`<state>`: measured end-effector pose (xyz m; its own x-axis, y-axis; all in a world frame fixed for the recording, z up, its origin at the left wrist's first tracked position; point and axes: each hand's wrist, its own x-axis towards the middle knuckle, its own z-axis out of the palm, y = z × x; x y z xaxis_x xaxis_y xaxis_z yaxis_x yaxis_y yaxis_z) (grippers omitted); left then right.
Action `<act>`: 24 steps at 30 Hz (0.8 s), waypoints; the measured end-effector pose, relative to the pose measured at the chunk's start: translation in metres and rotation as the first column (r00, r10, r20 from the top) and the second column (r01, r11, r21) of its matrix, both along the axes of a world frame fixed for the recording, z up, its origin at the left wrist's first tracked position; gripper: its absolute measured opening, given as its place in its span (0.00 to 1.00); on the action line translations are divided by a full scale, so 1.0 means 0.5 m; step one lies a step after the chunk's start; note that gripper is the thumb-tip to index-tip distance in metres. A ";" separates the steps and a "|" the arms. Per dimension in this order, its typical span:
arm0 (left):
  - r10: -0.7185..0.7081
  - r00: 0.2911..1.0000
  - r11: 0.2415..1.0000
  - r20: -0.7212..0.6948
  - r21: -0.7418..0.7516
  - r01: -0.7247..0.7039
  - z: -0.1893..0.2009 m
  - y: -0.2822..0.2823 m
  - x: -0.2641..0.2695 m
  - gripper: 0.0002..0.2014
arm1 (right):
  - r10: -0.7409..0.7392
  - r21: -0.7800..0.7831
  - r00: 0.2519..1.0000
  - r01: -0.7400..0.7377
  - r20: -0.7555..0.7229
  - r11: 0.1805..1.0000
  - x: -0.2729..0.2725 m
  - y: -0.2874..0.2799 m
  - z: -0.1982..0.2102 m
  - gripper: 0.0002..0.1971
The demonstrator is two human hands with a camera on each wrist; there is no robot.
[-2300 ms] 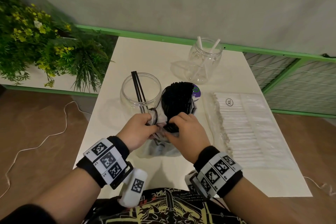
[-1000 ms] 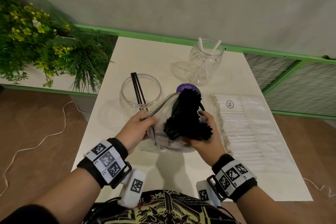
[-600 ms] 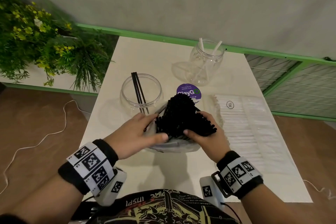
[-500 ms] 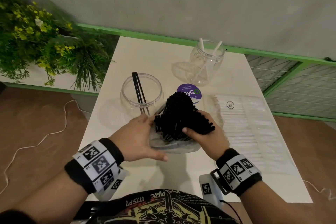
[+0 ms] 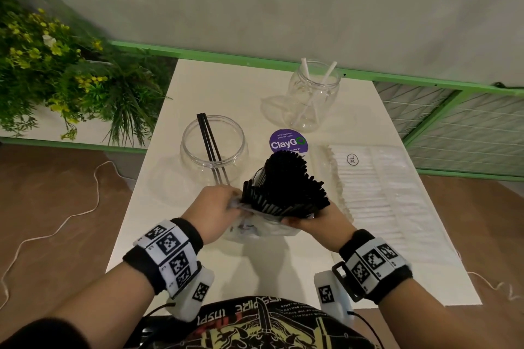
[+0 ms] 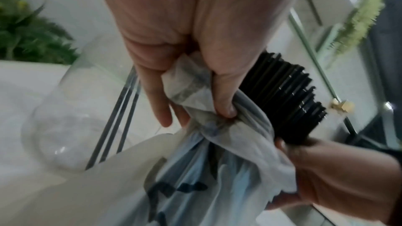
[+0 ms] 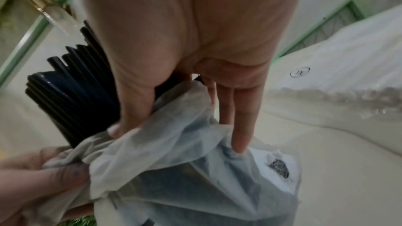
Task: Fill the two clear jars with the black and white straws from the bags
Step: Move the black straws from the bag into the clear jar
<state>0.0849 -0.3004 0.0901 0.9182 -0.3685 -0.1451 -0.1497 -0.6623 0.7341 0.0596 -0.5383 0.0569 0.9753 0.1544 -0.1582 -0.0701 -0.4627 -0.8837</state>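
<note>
Black straws (image 5: 286, 184) — bundle half out of thin bag (image 5: 261, 228), beside wide jar (image 5: 214, 150). Bag mouth is pinched by left hand (image 5: 218, 210); bundle is clasped by right hand (image 5: 320, 221). Bag is best peeled downward, bundle kept tight — then tipped into jar.

The head camera looks steeply down across the white rectangular table (image 5: 232, 93); both wrist cameras sit close, facing along the fingers, sharing the thick bundle of black plastic straws (image 5: 286, 184) (image 6: 282, 95) (image 7: 74, 95).

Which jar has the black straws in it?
The wide jar nearest the left hand. Black straws lean inside it. The narrower jar at the back holds two white straws.
</note>
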 end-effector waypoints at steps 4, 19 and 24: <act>0.116 0.991 0.975 -0.067 -0.184 -0.126 -0.009 0.008 0.000 0.11 | -0.097 -0.043 0.993 0.100 0.062 0.994 -0.001 0.007 -0.005 0.33; 0.046 0.965 0.988 -0.257 -0.129 -0.081 -0.028 0.033 -0.017 0.12 | -0.033 -0.280 0.976 0.093 0.213 0.956 -0.015 0.035 -0.004 0.32; -0.104 0.896 0.992 -0.432 -0.112 0.061 -0.017 0.038 -0.010 0.49 | 0.026 -0.118 0.991 -0.010 0.134 0.993 -0.001 0.032 -0.001 0.51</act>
<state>0.0798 -0.2815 0.0815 0.7364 -0.4714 -0.4853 0.1487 -0.5871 0.7958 0.0591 -0.5225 0.0562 0.9861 0.1601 -0.0435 0.0551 -0.5634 -0.8243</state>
